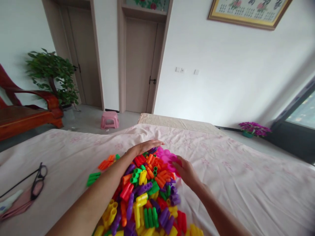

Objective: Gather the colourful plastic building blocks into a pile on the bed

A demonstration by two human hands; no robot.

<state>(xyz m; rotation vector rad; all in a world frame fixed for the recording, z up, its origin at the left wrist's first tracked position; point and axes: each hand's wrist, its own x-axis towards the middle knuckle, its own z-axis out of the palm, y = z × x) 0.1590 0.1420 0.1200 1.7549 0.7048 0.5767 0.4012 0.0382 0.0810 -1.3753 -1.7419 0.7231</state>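
A heap of plastic tube-shaped building pieces (145, 196) in red, orange, yellow, green and purple lies on the pale pink sheet (233, 183) in front of me. My left hand (147, 146) reaches flat over the far edge of the heap, fingers together and stretched out. My right hand (185, 170) is at the heap's right side, its fingers touching a bright pink flat piece (167, 156) that lies at the far end of the heap. A few orange (106, 163) and green (93, 178) pieces lie apart to the left.
Black glasses (38, 180) rest on a pinkish case at the left edge of the bed. Beyond the bed stand a pink stool (109, 119), a wooden bench (27, 113), a potted plant (52, 75), two doors and purple flowers (253, 128) by the window.
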